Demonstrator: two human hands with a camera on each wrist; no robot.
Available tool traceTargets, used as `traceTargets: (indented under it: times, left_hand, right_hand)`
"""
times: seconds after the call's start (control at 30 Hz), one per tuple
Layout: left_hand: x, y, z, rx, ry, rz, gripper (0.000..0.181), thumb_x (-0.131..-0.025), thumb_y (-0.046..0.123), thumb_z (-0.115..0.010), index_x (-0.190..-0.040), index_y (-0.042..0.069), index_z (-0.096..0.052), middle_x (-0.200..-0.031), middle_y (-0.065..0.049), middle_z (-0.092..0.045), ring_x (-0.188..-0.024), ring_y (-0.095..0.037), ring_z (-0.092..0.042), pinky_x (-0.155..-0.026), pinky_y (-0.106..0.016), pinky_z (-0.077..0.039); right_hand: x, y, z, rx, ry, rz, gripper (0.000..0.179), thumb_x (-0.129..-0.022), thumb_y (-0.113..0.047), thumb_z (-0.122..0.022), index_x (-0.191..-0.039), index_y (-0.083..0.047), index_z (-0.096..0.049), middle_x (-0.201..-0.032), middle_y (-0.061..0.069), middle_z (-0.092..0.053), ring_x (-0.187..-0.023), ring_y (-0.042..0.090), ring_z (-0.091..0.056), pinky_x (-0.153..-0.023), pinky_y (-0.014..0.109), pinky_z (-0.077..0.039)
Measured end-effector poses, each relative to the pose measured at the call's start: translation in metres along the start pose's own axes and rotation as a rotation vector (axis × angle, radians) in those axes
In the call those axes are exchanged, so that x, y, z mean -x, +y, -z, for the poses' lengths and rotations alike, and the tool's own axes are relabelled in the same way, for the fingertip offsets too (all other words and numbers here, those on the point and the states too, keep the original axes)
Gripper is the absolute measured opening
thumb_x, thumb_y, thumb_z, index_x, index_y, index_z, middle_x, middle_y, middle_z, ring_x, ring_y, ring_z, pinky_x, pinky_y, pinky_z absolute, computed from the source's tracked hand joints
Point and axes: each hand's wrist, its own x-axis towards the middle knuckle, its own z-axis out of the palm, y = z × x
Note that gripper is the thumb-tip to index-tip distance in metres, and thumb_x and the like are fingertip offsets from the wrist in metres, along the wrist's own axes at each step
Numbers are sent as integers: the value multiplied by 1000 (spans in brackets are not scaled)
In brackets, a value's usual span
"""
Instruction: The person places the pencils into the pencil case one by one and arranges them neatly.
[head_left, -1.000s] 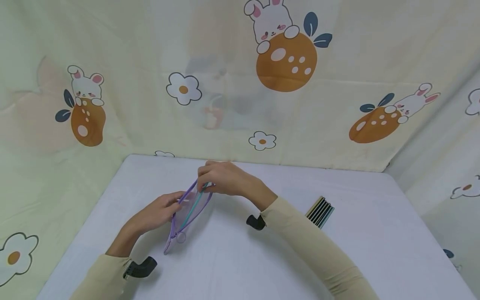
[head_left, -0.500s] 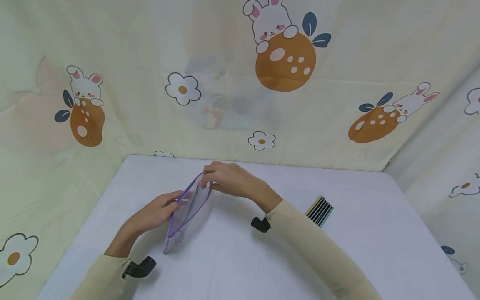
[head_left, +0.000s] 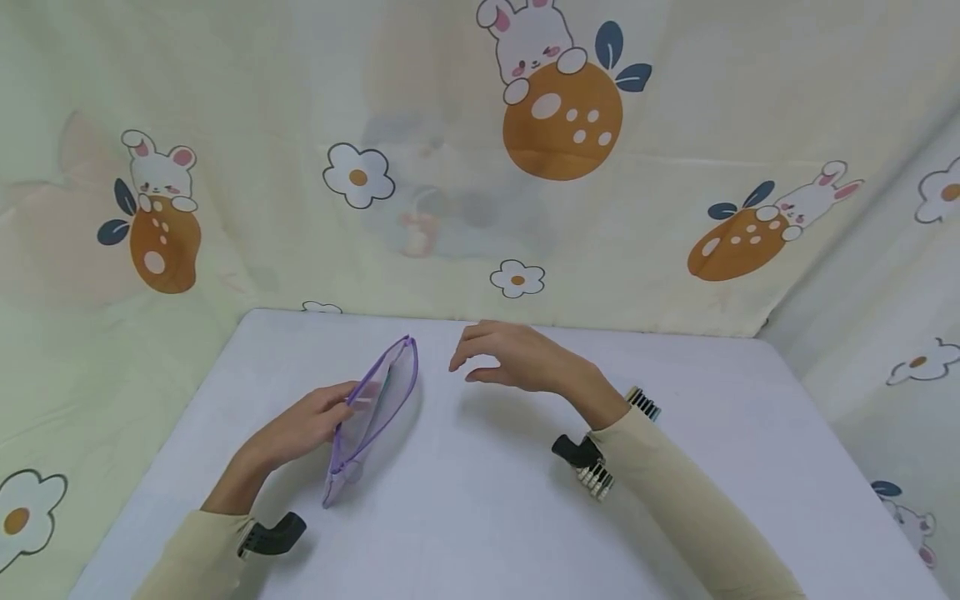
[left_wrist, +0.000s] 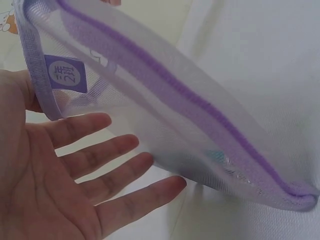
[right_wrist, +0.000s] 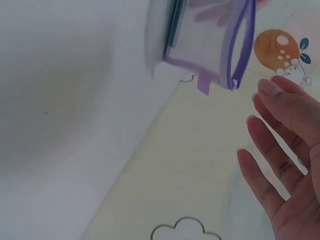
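In the head view my left hand [head_left: 315, 421] holds up a translucent mesh zipper pouch [head_left: 378, 417] with purple edging, thumb on one side and fingers on the other. The pouch's mouth gapes, with a purple label [left_wrist: 66, 73] near one end in the left wrist view. A slim teal stick [right_wrist: 176, 24] shows through the mesh along the pouch's bottom in the right wrist view. To the right of the pouch, apart from it, my right hand [head_left: 517, 357] hovers over the table with fingers loosely bent and nothing in them.
A row of slim dark-striped pencil-like sticks [head_left: 643, 403] lies on the white table [head_left: 465, 533], its middle hidden under my right sleeve. Its lower ends [head_left: 596, 481] show below the wrist. A patterned curtain [head_left: 450, 150] hangs behind the table's far edge.
The teal stick my right hand held has gone down into the pouch and been let go. The right hand has drawn away rightward, over the row of sticks; the left hand has stayed.
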Motion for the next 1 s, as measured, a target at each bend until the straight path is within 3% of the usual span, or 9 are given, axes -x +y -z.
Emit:
traceTargets:
  times: [0.07, 0.13, 0.27, 0.47, 0.8, 1.0]
  left_hand:
    - [-1, 0, 0, 13, -7, -4, 46, -105, 14, -42, -148, -1, -48, -127, -22, -56, -113, -35, -52, -80, -44, -57]
    - [-1, 1, -1, 17, -14, -3, 46, -105, 15, -41, -148, 1, -49, -117, -21, -56, -107, -33, -51, -77, -42, -55]
    - [-1, 1, -1, 16, -18, -1, 46, -105, 12, -40, -148, 1, -49, -114, -20, -57, -104, -32, -52, -73, -39, -51]
    - [-1, 0, 0, 15, -18, -1, 47, -105, 13, -39, -150, 1, -47, -143, -25, -54, -118, -37, -54, -79, -40, -55]
    - [0, -1, 2, 32, -23, -5, 46, -105, 14, -42, -148, 0, -48, -108, -17, -52, -108, -33, -51, -78, -42, -54]
    - [1, 0, 2, 15, -7, 8, 46, -105, 16, -43, -148, 1, -48, -116, -18, -54, -108, -33, -51, -78, -41, -54]
  right_hand:
    - [9, 2, 5, -31, 1, -22, 25, -90, -18, -78, -113, -26, -74, -109, -14, -65, -108, 7, -59, -93, 26, -51]
    - [17, 4, 8, -64, 0, -45, 26, -90, -18, -78, -114, -25, -74, -111, -13, -66, -109, 8, -59, -94, 28, -51]
    - [32, 8, 15, -99, -14, -96, 27, -90, -18, -78, -116, -25, -74, -112, -13, -67, -110, 10, -59, -95, 33, -51]
    - [52, 15, 19, -126, -40, -161, 27, -90, -19, -78, -116, -25, -74, -112, -15, -66, -110, 11, -60, -96, 35, -50]
    - [89, 39, 14, -198, -83, -236, 31, -88, -17, -79, -117, -28, -73, -112, -17, -67, -109, 9, -61, -95, 33, -53]
    - [110, 58, 11, -248, -102, -329, 34, -88, -14, -79, -116, -32, -73, -112, -18, -67, -109, 7, -61, -95, 31, -53]
